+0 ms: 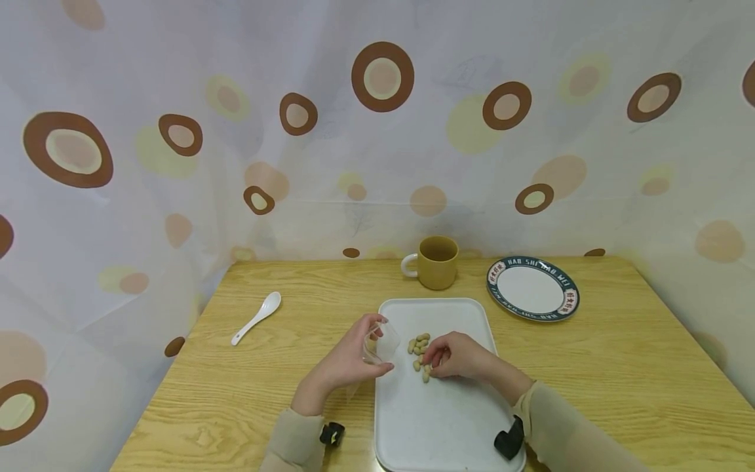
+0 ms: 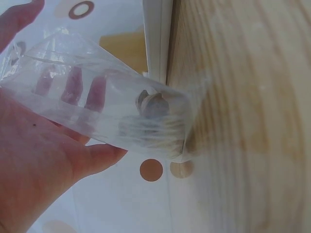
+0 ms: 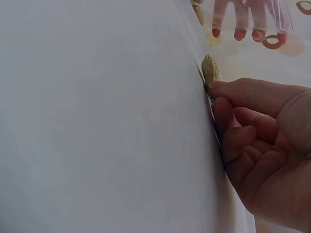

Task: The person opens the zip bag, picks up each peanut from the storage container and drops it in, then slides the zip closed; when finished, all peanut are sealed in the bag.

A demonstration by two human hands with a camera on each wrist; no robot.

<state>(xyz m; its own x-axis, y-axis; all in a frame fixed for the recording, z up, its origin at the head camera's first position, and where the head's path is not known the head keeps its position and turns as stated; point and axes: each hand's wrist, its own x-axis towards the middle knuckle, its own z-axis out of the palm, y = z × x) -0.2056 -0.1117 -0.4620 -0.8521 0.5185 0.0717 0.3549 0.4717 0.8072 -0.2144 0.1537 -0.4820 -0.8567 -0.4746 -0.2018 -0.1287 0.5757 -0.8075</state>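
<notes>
A clear plastic bag [image 2: 114,114] is held in my left hand [image 1: 350,357], its fingers and thumb curled round the open mouth beside the tray's left edge. Several peanuts [image 2: 163,128] lie in the low end of the bag in the left wrist view. My right hand [image 1: 463,356] is down on the white tray [image 1: 436,426], thumb and forefinger pinching one end of a peanut [image 3: 210,70]. Several more loose peanuts [image 1: 417,343] form a small group on the tray, just left of that hand's fingertips.
Behind the tray stands a mustard mug [image 1: 438,265] with a white handle. A dark-rimmed white plate [image 1: 531,288] lies at the back right, and a white spoon [image 1: 257,318] at the left on the wooden table [image 1: 194,400]. A patterned sheet [image 1: 318,177] hangs behind.
</notes>
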